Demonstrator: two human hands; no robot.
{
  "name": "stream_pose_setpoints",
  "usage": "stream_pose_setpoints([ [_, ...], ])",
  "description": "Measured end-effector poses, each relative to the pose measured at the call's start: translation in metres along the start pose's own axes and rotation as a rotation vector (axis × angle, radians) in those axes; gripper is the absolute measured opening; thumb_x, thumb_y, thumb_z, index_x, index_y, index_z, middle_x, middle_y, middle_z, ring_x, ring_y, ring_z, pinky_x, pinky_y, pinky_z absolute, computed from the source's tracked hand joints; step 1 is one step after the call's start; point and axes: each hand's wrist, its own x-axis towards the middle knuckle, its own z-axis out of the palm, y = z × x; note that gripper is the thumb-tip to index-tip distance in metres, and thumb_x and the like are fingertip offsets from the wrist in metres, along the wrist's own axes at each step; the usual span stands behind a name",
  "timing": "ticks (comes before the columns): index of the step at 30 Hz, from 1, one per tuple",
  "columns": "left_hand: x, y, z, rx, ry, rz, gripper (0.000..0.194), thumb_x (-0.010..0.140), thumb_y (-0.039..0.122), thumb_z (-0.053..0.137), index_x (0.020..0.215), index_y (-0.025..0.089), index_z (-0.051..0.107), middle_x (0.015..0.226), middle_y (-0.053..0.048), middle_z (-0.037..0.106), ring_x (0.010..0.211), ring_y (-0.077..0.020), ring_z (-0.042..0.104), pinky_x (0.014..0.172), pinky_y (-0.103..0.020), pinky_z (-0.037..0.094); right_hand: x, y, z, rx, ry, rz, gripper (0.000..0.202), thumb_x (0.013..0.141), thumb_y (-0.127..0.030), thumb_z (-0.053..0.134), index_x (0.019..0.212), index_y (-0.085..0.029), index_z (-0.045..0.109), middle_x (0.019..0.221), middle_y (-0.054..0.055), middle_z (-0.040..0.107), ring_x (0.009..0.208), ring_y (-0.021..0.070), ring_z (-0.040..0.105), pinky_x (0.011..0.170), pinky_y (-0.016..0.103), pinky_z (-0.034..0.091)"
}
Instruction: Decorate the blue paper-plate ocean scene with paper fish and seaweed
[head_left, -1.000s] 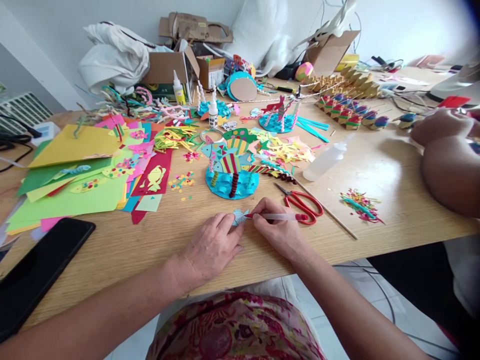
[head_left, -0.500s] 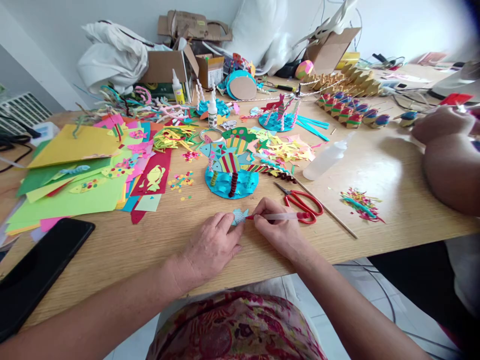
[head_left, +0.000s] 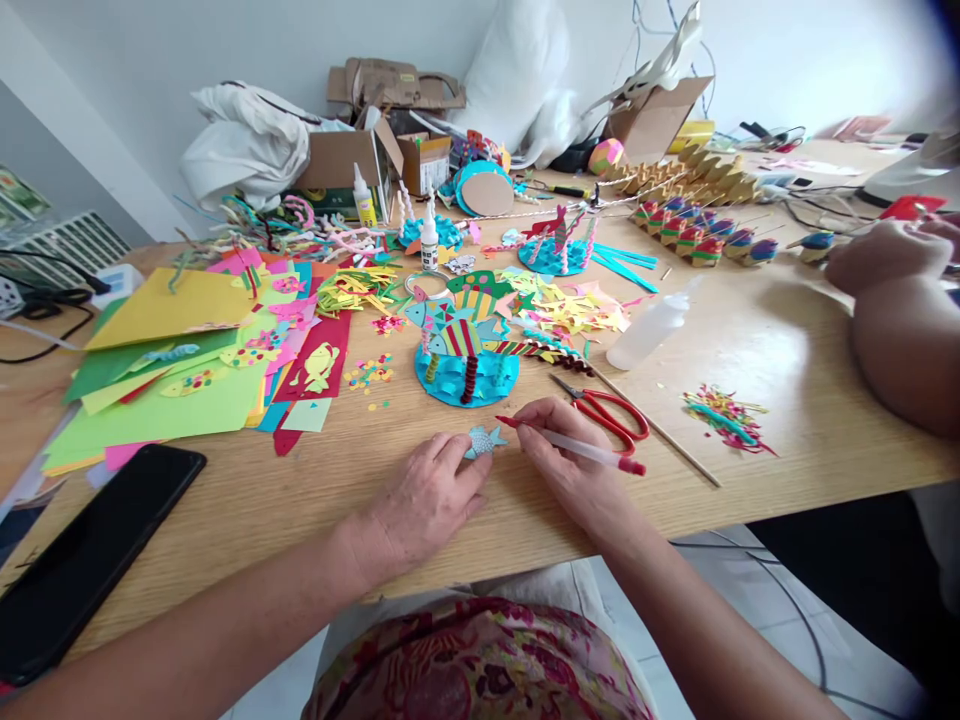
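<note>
A small light-blue paper fish with drawn scales lies flat on the table in front of me. The fingertips of my left hand pin its left end, hiding part of it. In my right hand is a red pen with a clear barrel, gripped between thumb and fingers. Its red tip points left, just above and apart from the fish's tail. Behind the fish stands a round blue base carrying striped paper fish on pipe-cleaner posts.
Red-handled scissors and a wooden stick lie right of my hand, near a squeeze bottle. Coloured paper sheets and a black phone are at left. Another person's arm rests at right.
The pen tip has lifted off the fish's tail, and the pen's rear end has tilted down to the right. My left hand stays on the fish. The view has shifted slightly.
</note>
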Motion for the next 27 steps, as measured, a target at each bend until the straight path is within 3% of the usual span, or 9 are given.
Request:
stream_pose_setpoints([
  [8, 0.004, -0.014, -0.013, -0.107, 0.105, -0.07, 0.027, 0.079, 0.01, 0.052, 0.105, 0.015, 0.049, 0.102, -0.007, 0.052, 0.096, -0.0202, 0.049, 0.085, -0.034, 0.045, -0.007, 0.01, -0.018, -0.276, -0.14, -0.209, 0.019, 0.085, -0.019, 0.043, 0.093, -0.02, 0.061, 0.083, 0.003, 0.067, 0.071, 0.0126, 0.062, 0.063, 0.022, 0.047],
  [15, 0.008, -0.025, -0.018, -0.101, -0.058, -0.137, 0.029, 0.077, 0.017, 0.059, 0.105, 0.017, 0.051, 0.1, -0.006, 0.054, 0.098, -0.0217, 0.049, 0.086, -0.036, 0.043, 0.003, 0.012, -0.024, -0.413, -0.32, -0.362, 0.027, 0.085, -0.018, 0.046, 0.111, -0.02, 0.052, 0.103, 0.007, 0.064, 0.091, 0.0183, 0.061, 0.074, 0.029, 0.048],
  [19, 0.013, -0.025, -0.018, -0.052, -0.122, -0.137, 0.027, 0.076, 0.023, 0.061, 0.101, 0.014, 0.054, 0.099, -0.007, 0.055, 0.097, -0.023, 0.049, 0.086, -0.037, 0.043, 0.011, 0.011, -0.019, -0.461, -0.374, -0.423, 0.029, 0.086, -0.02, 0.044, 0.115, -0.018, 0.049, 0.102, 0.01, 0.063, 0.092, 0.0202, 0.059, 0.075, 0.032, 0.048],
  [27, 0.013, -0.026, -0.012, -0.06, -0.072, -0.156, 0.02, 0.078, 0.022, 0.058, 0.097, 0.015, 0.055, 0.098, -0.006, 0.055, 0.096, -0.021, 0.05, 0.085, -0.035, 0.044, 0.014, 0.011, -0.01, -0.487, -0.399, -0.449, 0.023, 0.086, -0.016, 0.044, 0.107, -0.018, 0.054, 0.1, 0.009, 0.062, 0.094, 0.0206, 0.056, 0.079, 0.032, 0.046],
])
